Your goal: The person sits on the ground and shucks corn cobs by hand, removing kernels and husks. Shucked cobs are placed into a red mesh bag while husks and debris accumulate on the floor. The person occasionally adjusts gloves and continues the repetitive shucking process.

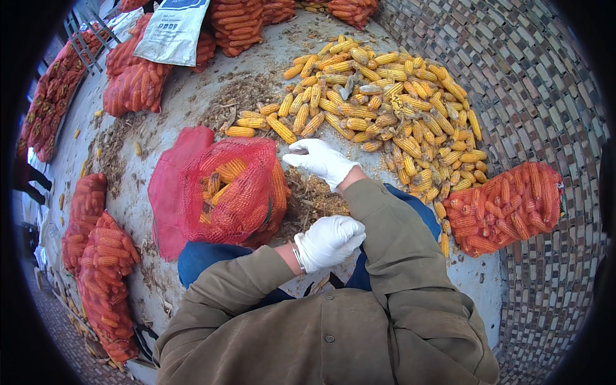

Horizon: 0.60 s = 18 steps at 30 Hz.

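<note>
My right hand [318, 160], in a white glove, reaches over the floor between the mesh sack and the corn pile; its thumb and fingers are apart with nothing between them. My left hand [332, 242], also white-gloved, is curled near my right sleeve; it touches or nearly touches the cuff, and whether it pinches the cloth cannot be told. Left of my hands stands a red mesh sack [236, 211] with its mouth wide, partly filled with yellow corn cobs. Beyond my right hand lies a big pile of corn cobs [385, 106].
A filled mesh sack [505, 209] lies right of the pile. More full sacks lie at the left [107, 284] and upper left [134, 86], with a white woven bag [173, 31] on some. Loose kernels and husk debris cover the concrete; brick paving [544, 115] borders it.
</note>
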Each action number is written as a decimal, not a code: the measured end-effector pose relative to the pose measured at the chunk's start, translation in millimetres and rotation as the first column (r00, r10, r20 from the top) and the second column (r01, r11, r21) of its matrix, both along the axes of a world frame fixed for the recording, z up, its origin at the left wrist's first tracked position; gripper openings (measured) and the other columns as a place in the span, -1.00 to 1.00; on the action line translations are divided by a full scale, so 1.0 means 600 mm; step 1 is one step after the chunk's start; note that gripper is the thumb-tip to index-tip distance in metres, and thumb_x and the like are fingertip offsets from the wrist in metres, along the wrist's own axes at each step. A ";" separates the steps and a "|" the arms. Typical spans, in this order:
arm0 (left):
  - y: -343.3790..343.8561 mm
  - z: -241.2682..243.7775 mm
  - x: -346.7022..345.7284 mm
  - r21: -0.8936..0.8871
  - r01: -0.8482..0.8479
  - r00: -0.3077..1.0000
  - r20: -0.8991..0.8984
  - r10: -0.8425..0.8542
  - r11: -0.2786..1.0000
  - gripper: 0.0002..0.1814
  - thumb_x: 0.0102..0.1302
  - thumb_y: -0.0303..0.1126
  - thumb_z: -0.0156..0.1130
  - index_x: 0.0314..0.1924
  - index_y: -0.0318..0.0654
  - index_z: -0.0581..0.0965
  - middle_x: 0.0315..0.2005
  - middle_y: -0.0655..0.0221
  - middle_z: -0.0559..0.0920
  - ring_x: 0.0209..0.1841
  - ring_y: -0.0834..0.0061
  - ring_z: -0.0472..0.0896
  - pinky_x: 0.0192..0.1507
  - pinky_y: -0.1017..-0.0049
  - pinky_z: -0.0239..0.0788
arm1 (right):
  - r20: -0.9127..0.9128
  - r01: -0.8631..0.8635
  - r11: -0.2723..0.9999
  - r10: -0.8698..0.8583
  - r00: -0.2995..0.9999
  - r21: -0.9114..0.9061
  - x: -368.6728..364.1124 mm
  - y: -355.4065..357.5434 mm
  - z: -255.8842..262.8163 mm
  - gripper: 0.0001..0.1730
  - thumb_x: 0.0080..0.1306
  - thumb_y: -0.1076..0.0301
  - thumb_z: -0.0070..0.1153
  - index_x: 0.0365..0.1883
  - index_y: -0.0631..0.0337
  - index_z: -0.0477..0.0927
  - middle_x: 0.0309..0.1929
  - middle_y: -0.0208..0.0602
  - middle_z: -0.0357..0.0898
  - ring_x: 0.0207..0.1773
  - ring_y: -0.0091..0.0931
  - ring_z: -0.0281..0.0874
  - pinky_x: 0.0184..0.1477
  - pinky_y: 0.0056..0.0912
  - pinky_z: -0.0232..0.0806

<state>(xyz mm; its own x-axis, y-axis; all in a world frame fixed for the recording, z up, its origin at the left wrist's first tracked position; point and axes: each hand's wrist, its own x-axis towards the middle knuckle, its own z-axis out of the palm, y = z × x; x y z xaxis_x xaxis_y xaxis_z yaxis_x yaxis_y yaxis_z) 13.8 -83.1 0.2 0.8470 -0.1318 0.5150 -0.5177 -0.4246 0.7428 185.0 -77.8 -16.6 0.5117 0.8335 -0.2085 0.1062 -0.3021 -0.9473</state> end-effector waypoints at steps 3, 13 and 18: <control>0.010 -0.024 0.006 0.133 0.038 0.995 -0.096 -0.026 0.990 -0.82 0.22 -0.37 0.35 -0.22 -0.18 0.53 -0.44 0.26 0.62 -0.36 0.16 0.64 -0.32 0.30 0.49 | 0.703 0.032 0.936 0.241 0.669 -0.351 0.001 -0.017 0.043 0.29 -0.05 -0.21 0.48 0.53 0.08 0.07 0.50 0.14 0.06 0.55 -0.05 0.01 0.48 0.02 -0.02; 0.081 -0.065 -0.003 -0.351 -0.248 0.505 -0.842 -0.189 0.903 0.18 0.09 -0.27 0.57 0.52 -0.27 -0.06 0.26 0.18 0.37 0.20 0.38 0.43 0.12 0.38 0.42 | 0.603 0.458 0.709 -0.059 0.796 -0.535 0.333 -0.313 0.000 0.25 -0.02 -0.30 0.40 0.48 0.22 0.16 0.46 0.08 0.19 0.54 -0.13 0.07 0.50 -0.09 -0.01; 0.080 -0.114 -0.024 -0.154 -0.315 0.322 -0.946 -0.047 0.937 -0.34 0.27 -0.34 0.42 0.30 -0.40 0.38 -0.21 0.38 0.66 -0.19 0.61 0.60 -0.06 0.53 0.49 | 0.513 0.565 0.316 -0.240 0.824 -0.762 0.331 -0.412 -0.275 0.03 0.12 -0.02 0.39 0.40 0.40 0.22 0.37 0.14 0.32 0.43 -0.14 0.28 0.39 -0.25 0.21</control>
<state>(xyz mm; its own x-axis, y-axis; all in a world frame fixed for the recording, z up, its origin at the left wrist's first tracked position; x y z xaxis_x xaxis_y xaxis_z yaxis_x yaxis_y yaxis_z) -0.3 -34.9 -68.2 0.7740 0.0156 -0.6330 0.6303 -0.1155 0.7677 383.9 -324.8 -181.9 0.8889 -0.0508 -0.4554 -0.1030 -0.9905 -0.0906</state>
